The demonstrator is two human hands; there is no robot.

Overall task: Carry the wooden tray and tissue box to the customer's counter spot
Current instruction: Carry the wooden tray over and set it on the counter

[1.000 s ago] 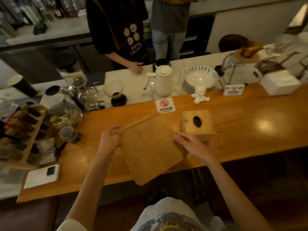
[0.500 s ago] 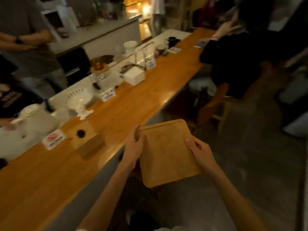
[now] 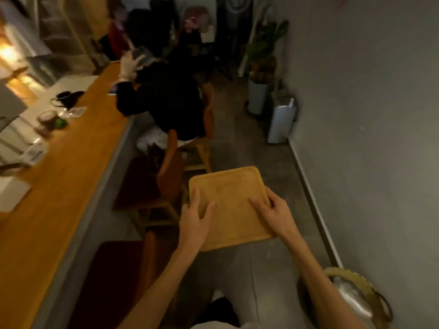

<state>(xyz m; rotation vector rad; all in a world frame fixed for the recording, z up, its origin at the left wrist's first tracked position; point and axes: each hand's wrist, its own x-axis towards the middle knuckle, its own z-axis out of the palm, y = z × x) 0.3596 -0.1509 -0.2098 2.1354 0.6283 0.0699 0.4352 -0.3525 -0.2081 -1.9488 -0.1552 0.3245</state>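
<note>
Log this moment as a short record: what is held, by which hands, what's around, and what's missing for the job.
held: wooden tray, carried in the air over the floor
left hand: grips the tray's left edge
right hand: grips the tray's right edge
tray contents: none
tissue box: not in view
counter: long wooden top on the left
ahead: seated person in black at the counter; chair between

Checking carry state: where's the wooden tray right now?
Head view, lower centre: the wooden tray is held off the counter over the floor, left hand and right hand on its sides.
</note>
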